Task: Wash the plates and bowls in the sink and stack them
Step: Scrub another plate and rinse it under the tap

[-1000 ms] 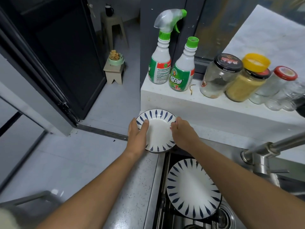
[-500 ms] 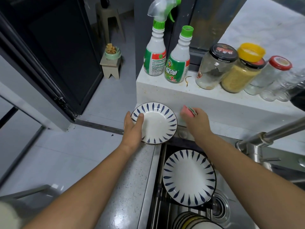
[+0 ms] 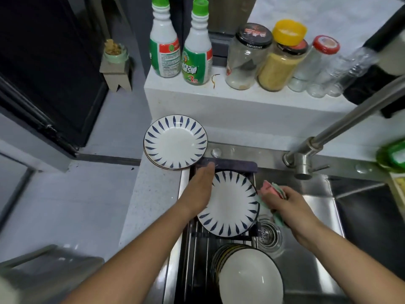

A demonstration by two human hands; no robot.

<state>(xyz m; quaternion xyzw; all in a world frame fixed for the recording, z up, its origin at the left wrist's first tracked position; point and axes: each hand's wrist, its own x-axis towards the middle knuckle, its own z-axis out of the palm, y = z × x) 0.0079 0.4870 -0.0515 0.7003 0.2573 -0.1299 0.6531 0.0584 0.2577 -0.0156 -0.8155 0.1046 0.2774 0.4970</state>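
Note:
A small stack of white plates with blue leaf marks (image 3: pixel 175 142) rests on the counter corner, left of the sink. A matching plate (image 3: pixel 232 204) lies on the rack in the sink (image 3: pixel 317 216). My left hand (image 3: pixel 200 189) lies on that plate's left rim, gripping it. My right hand (image 3: pixel 285 204) is at the plate's right edge, closed on a pink and green sponge (image 3: pixel 274 189). A stack of white bowls (image 3: pixel 247 273) sits nearer me on the rack.
A steel faucet (image 3: pixel 306 154) reaches over the sink from the right. On the white ledge behind stand two cleaner bottles (image 3: pixel 182 44) and several jars (image 3: pixel 278 55). The counter (image 3: pixel 151 205) drops off to the floor on the left.
My left hand let go of the plate on the counter stack and moved onto the plate in the sink. My right hand brought the sponge down to that plate's right edge.

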